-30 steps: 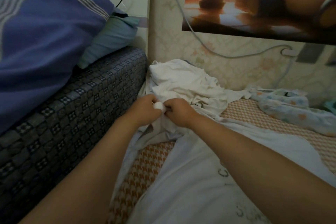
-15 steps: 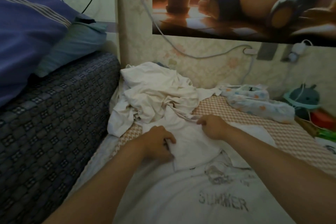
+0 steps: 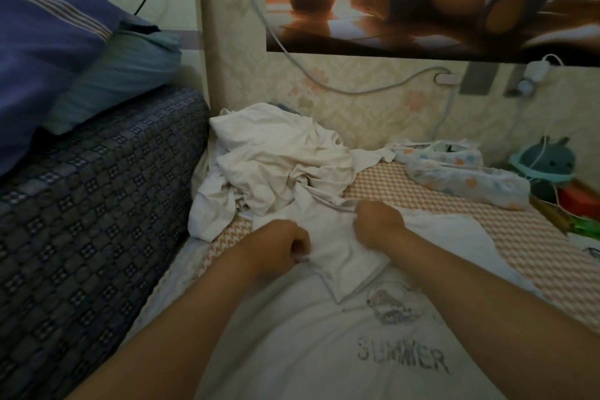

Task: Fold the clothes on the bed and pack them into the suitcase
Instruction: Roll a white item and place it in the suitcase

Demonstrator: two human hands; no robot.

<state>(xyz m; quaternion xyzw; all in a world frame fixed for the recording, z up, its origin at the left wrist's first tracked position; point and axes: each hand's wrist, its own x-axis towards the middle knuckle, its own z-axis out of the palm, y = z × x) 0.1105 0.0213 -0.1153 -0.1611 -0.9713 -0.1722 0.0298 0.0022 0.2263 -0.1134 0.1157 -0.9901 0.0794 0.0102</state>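
A white T-shirt [image 3: 324, 344] printed "SUMMER" lies spread on the bed in front of me. Its top part is turned down over the chest. My left hand [image 3: 282, 245] grips the folded cloth at its left edge. My right hand [image 3: 378, 221] pinches the shirt's upper edge a little farther back. Behind both hands lies a crumpled heap of white clothes [image 3: 279, 166] against the wall. No suitcase is in view.
A dark patterned mattress edge [image 3: 97, 204] rises on the left, with a blue pillow [image 3: 42, 52] on it. The bed's orange houndstooth sheet [image 3: 454, 224] shows on the right. Two spotted pouches [image 3: 464, 172] and a teal toy [image 3: 548, 162] lie at the back right. Cables hang on the wall.
My hands left the heap, pulled the shirt's top toward me and moved apart. Since half a second ago they have barely shifted; the camera view has edged closer.
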